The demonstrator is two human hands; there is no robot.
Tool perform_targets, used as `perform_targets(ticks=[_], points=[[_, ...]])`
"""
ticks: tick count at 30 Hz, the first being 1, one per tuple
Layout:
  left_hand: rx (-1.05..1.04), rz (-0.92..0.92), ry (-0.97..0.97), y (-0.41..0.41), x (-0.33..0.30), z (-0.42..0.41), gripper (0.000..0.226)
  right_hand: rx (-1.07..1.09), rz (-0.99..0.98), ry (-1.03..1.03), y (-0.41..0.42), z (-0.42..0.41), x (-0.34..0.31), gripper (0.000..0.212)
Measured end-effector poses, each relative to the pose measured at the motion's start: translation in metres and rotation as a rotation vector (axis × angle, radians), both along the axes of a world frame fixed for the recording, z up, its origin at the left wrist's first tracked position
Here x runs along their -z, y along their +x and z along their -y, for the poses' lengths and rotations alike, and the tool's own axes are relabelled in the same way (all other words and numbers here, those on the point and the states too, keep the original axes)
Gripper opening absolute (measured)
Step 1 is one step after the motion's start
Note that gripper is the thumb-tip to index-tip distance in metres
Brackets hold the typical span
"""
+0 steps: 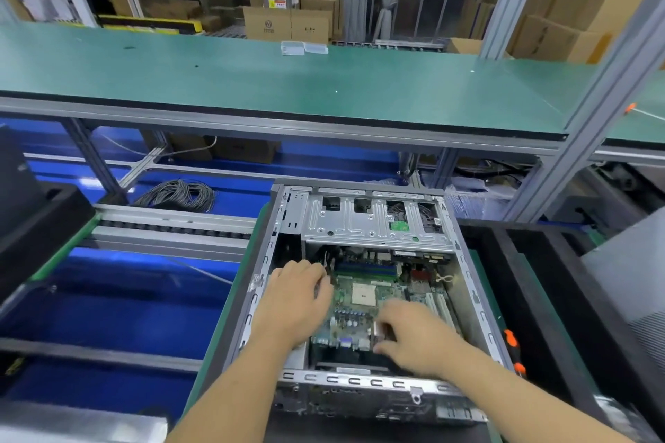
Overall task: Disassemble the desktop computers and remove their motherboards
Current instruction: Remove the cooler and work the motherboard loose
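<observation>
At lower centre, the motherboard is gripped at both edges by the curled hands, left and right, probably to be lifted from the case.

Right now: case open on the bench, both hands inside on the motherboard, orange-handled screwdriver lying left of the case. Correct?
Not quite. The head view shows the orange-handled screwdriver lying to the right of the case, not the left. The rest holds: the case is open, and the left hand and right hand are both inside it on the motherboard.
</observation>
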State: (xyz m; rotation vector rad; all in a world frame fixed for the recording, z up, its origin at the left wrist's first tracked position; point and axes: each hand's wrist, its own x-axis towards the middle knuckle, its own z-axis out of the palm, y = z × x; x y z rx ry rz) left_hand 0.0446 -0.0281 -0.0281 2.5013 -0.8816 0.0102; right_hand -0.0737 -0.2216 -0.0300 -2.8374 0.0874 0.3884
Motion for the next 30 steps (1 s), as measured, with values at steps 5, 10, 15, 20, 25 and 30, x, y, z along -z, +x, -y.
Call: perform_targets(ticks=[5, 10, 15, 20, 25, 30], points=[[0.023, -0.050, -0.203, -0.003, -0.006, -0.004, 0.052, 0.091, 0.048, 0.199, 0.017, 0.031, -0.058, 0.029], [0.024, -0.088, -0.290, -0.003, -0.007, -0.005, 0.067, 0.114, 0.014, 0.300, 0.006, 0.045, -0.062, 0.020], [0.005, -0.105, -0.322, -0.005, -0.007, -0.007, 0.067, 0.111, 0.039, 0.269, 0.005, 0.045, -0.062, 0.022], [-0.002, -0.123, -0.304, -0.002, -0.008, -0.007, 0.065, 0.060, 0.009, 0.212, 0.015, 0.044, -0.077, 0.020], [-0.019, -0.122, -0.328, -0.002, -0.007, -0.007, 0.061, 0.091, 0.044, 0.264, 0.014, 0.047, -0.085, 0.026], [-0.021, -0.142, -0.334, -0.003, -0.006, -0.008, 0.063, 0.089, 0.072, 0.306, 0.000, 0.049, -0.067, 0.016]])
